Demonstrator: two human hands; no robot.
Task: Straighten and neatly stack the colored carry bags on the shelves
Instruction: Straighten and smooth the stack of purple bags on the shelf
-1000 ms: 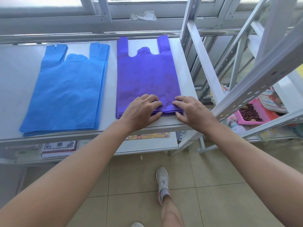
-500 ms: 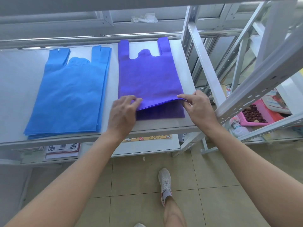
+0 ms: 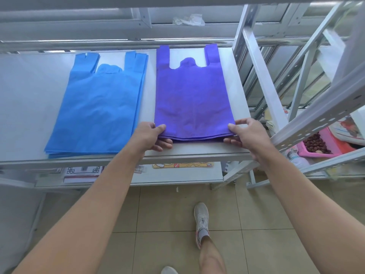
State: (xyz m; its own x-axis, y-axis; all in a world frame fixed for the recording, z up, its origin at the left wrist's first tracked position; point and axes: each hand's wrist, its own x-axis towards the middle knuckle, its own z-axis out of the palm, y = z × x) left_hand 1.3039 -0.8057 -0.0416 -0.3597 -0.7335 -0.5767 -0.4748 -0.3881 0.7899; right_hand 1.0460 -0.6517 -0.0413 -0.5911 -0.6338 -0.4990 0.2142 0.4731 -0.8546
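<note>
A stack of purple carry bags (image 3: 192, 99) lies flat on the right half of the white shelf (image 3: 197, 151), handles pointing away from me. My left hand (image 3: 151, 136) pinches the stack's near left corner, thumb on top and fingers underneath. At the near right corner my right hand (image 3: 246, 133) pinches it the same way. The near edge of the stack is lifted a little off the shelf. To the left lies a stack of light blue carry bags (image 3: 98, 107), flat, its lower layers fanned out slightly at the near edge.
A slanted white metal upright (image 3: 260, 76) rises right of the purple bags. Another rack to the right holds a pink tray of brown nuts (image 3: 320, 145). A lower shelf holds flat printed packets (image 3: 83, 173). My shoe (image 3: 201, 220) stands on the tiled floor.
A second ago both hands pressed together on the middle of the purple stack's near edge. They spread apart to its two near corners and now pinch them, with the edge slightly raised.
</note>
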